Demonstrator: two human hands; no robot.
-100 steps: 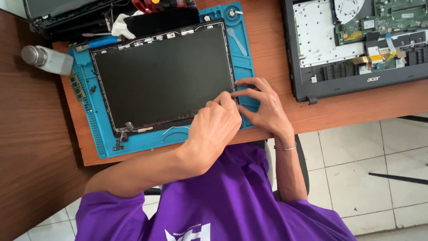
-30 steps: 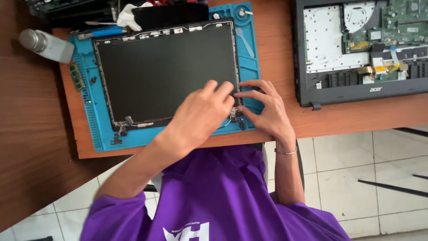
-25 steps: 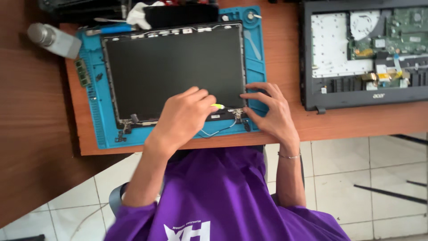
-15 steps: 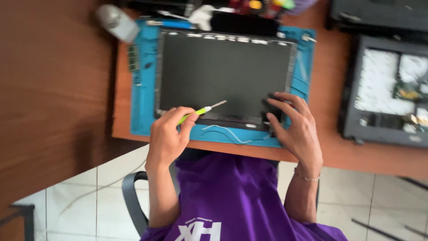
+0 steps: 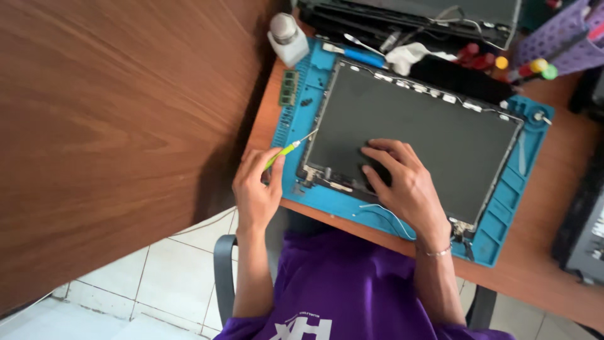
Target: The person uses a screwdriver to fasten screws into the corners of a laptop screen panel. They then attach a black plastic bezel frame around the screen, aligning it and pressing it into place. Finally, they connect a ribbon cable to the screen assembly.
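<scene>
Wooden panelling [image 5: 113,126] fills the left of our view, with pale floor tiles [image 5: 157,277] below it. Next comes our left hand [image 5: 257,189], fingers pinched around a yellow-green screwdriver [image 5: 286,150] whose thin metal tip points up and to the right, reaching the left edge of the laptop screen panel [image 5: 409,132]. That panel lies flat, dark face up, on a blue repair mat [image 5: 503,208] on the brown desk [image 5: 541,277]. Along the mat's left strip we see a green memory module [image 5: 289,88], and above it, at the mat's top corner, a white bottle [image 5: 287,39] with a grey cap. A blue-handled tool [image 5: 355,55] and a crumpled white cloth [image 5: 406,58] lie just past the panel's top edge. Our right hand [image 5: 402,182] rests on the lower left part of the panel, fingers spread and pressed flat, gripping nothing. A thin white wire [image 5: 384,211] curls over the mat just beside that wrist, which wears a slim bracelet [image 5: 434,253]. Further right, red, yellow and green tool handles [image 5: 503,63] cluster near a purple basket [image 5: 566,31]. At the far right edge a dark laptop base [image 5: 582,233] is partly in view.
</scene>
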